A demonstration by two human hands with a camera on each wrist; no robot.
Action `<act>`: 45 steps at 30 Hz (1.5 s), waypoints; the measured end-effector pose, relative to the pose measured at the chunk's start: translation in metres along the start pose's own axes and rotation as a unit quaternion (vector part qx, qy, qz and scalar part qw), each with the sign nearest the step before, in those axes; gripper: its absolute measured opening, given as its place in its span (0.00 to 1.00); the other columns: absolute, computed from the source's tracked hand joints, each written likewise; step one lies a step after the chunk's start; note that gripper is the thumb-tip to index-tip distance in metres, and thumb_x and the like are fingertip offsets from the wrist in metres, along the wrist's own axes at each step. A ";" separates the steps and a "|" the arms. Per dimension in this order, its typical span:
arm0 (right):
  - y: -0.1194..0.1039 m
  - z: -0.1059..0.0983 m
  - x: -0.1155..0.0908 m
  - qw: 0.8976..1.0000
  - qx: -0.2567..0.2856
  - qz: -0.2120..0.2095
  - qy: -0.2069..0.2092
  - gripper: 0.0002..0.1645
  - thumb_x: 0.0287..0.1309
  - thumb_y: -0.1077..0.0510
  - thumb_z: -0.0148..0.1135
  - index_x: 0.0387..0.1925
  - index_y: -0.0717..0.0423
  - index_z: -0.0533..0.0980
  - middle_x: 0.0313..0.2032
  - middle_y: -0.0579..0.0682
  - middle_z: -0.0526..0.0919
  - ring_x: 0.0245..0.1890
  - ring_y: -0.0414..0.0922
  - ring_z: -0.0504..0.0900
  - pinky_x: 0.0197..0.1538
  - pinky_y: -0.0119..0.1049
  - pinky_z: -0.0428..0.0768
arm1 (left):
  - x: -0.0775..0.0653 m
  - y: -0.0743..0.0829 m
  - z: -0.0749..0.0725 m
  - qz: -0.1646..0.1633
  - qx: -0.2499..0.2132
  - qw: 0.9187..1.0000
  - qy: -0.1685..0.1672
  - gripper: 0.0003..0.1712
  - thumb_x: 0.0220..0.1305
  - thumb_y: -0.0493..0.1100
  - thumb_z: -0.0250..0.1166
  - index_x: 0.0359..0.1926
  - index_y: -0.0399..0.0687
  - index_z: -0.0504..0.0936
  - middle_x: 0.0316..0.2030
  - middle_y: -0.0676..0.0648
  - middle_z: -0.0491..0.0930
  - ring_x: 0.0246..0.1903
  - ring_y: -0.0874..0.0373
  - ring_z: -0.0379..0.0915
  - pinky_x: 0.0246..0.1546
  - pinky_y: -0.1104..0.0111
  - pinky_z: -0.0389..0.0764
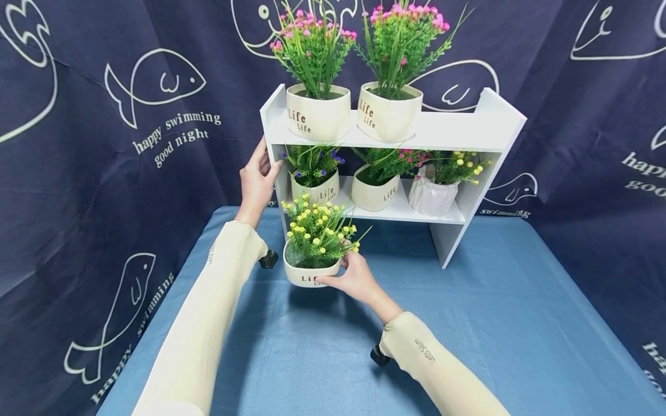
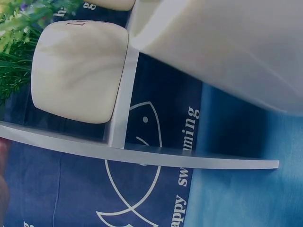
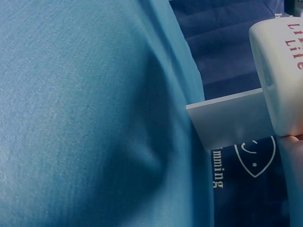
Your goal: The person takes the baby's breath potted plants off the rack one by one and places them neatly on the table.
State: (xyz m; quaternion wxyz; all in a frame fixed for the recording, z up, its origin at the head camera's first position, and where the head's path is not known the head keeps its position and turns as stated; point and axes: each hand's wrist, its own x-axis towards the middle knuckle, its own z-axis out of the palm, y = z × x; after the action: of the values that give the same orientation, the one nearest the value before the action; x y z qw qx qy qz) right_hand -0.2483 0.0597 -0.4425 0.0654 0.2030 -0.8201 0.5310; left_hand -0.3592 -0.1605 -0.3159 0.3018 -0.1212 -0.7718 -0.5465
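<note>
A yellow-flowered pot (image 1: 298,275) is held by the right hand (image 1: 358,278) before the left end of a white shelf (image 1: 452,130), whose side panel is held by the left hand (image 1: 257,178).
The right forearm is angled inward from the near edge of the bench (image 1: 468,312); its grip is clamped on the pot's right side, the thumb laid across the front wall. The left arm is stretched along the bench's left edge, the grip raised and clamped on the panel's front edge. The pot is smooth, cream and rounded-square, lettered "Life" and filled with round blooms and thin green blades. The shelf is built of flat, smooth boards; the bench is covered in blue cloth.
</note>
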 end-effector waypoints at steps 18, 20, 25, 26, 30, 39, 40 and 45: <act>0.019 0.015 0.000 0.999 0.044 -0.011 -0.013 0.51 0.38 0.64 0.80 0.64 0.63 0.63 0.62 0.64 0.72 0.64 0.57 0.73 0.69 0.48 0.70 | 0.001 0.001 0.002 -0.001 0.001 1.000 0.002 0.35 0.66 0.39 0.63 0.72 0.59 0.63 0.60 0.37 0.76 0.57 0.49 0.78 0.59 0.63 0.79; 0.020 0.016 -0.002 1.000 0.024 -0.016 -0.007 0.49 0.38 0.60 0.81 0.62 0.61 0.65 0.60 0.62 0.76 0.62 0.56 0.75 0.68 0.48 0.72 | 0.001 0.000 0.002 -0.003 0.000 1.000 0.002 0.35 0.66 0.39 0.63 0.72 0.58 0.63 0.60 0.38 0.76 0.57 0.49 0.77 0.59 0.63 0.78; 0.024 0.021 -0.003 1.000 0.003 -0.001 -0.006 0.47 0.36 0.57 0.82 0.61 0.60 0.69 0.57 0.59 0.80 0.59 0.54 0.78 0.66 0.48 0.74 | 0.002 0.000 0.003 -0.007 -0.005 1.000 0.003 0.36 0.66 0.38 0.63 0.72 0.56 0.63 0.62 0.38 0.74 0.58 0.48 0.76 0.60 0.62 0.78; 0.024 0.022 -0.003 1.000 0.002 0.005 -0.007 0.47 0.36 0.56 0.82 0.60 0.60 0.70 0.56 0.59 0.80 0.59 0.54 0.78 0.66 0.48 0.74 | 0.001 0.000 0.003 -0.007 -0.006 1.000 0.004 0.36 0.66 0.38 0.63 0.72 0.56 0.63 0.62 0.38 0.74 0.59 0.48 0.76 0.60 0.62 0.78; 0.025 0.026 -0.005 1.000 -0.008 0.024 -0.011 0.43 0.38 0.55 0.81 0.58 0.61 0.73 0.54 0.59 0.82 0.57 0.54 0.80 0.64 0.48 0.76 | 0.000 0.000 0.002 -0.006 0.000 1.000 0.004 0.35 0.66 0.40 0.63 0.72 0.59 0.63 0.61 0.39 0.75 0.58 0.50 0.76 0.59 0.64 0.78; 0.029 0.035 -0.005 0.999 -0.008 0.034 -0.017 0.44 0.37 0.54 0.81 0.58 0.61 0.73 0.53 0.59 0.83 0.57 0.54 0.79 0.64 0.49 0.76 | -0.001 0.000 0.001 0.000 0.001 1.000 0.004 0.35 0.66 0.40 0.63 0.71 0.60 0.64 0.60 0.38 0.76 0.58 0.50 0.77 0.59 0.64 0.78; 0.029 0.036 -0.005 0.999 -0.009 0.036 -0.017 0.43 0.37 0.54 0.81 0.58 0.61 0.73 0.52 0.59 0.83 0.57 0.53 0.80 0.63 0.48 0.76 | -0.001 0.000 0.001 -0.001 0.000 1.000 0.005 0.35 0.66 0.40 0.63 0.71 0.60 0.64 0.60 0.38 0.76 0.58 0.50 0.77 0.59 0.64 0.78; 0.033 0.042 -0.005 0.999 -0.018 0.046 -0.017 0.40 0.38 0.53 0.81 0.54 0.60 0.75 0.48 0.58 0.85 0.52 0.51 0.82 0.59 0.47 0.79 | -0.001 -0.001 0.001 -0.006 -0.003 1.000 0.005 0.35 0.66 0.40 0.63 0.71 0.60 0.64 0.61 0.38 0.75 0.58 0.50 0.76 0.60 0.64 0.78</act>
State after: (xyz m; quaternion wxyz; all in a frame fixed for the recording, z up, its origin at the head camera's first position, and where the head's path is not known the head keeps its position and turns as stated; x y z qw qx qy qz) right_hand -0.2522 0.0352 -0.4895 0.0309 0.1731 -0.8388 0.5152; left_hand -0.3594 -0.1595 -0.3172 0.3020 -0.1151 -0.7695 -0.5508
